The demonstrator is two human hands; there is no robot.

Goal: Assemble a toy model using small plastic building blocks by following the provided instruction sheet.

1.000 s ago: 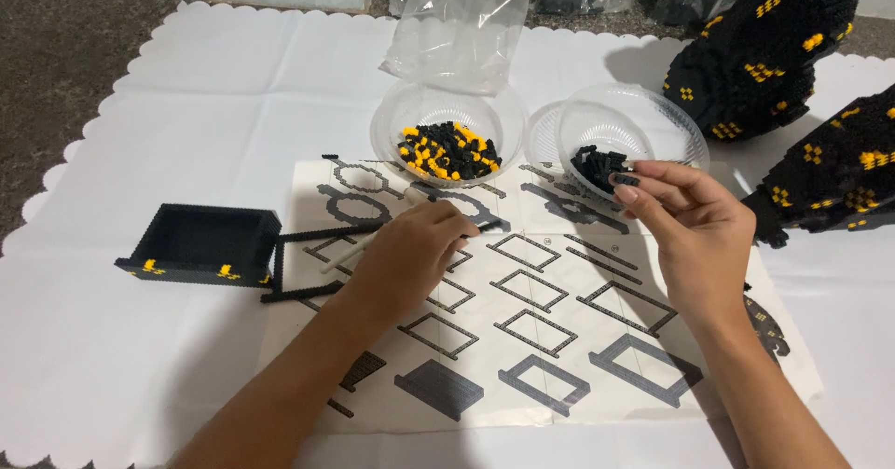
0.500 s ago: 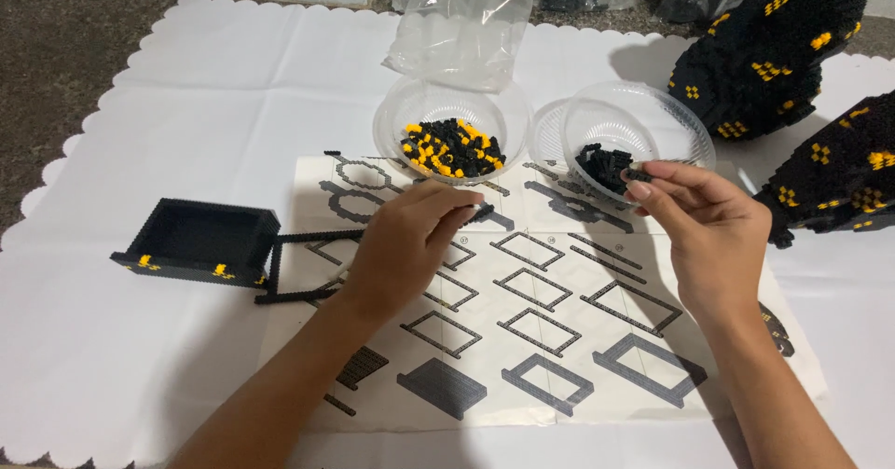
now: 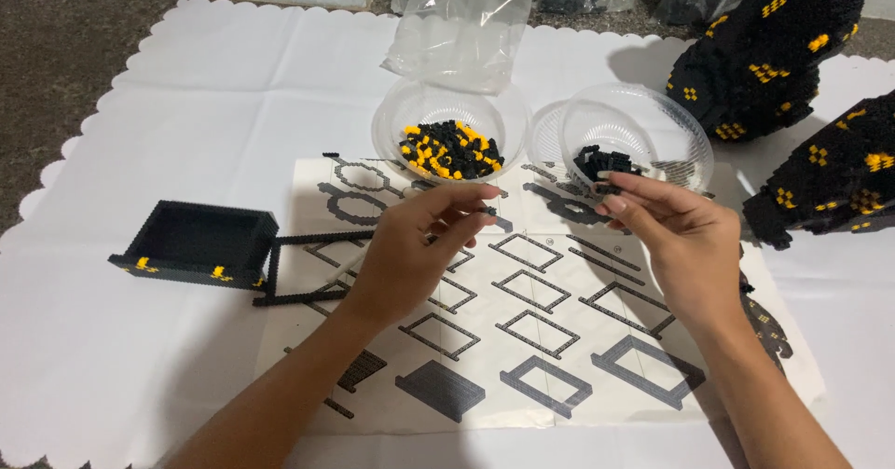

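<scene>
At frame centre, over the printed instruction sheet [image 3: 522,338], the left hand [image 3: 410,250] is pinching a tiny dark brick piece [image 3: 488,211] between thumb and fingertips, raised for a close look. The right hand [image 3: 676,236] is hovering with fingers pinched at the right clear bowl [image 3: 685,138] of black pieces, likely for picking; what it grips, cannot tell. Left clear bowl [image 3: 401,119] is holding black-yellow pieces; black brick tray [image 3: 196,243] sitting mid-left on the worktop [image 3: 186,77].

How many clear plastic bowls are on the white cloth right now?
2. One clear plastic bowl holding black and yellow bricks sits beyond the left hand; the other clear plastic bowl, holding black bricks, sits beyond the right hand. It may be stacked on another.
</scene>
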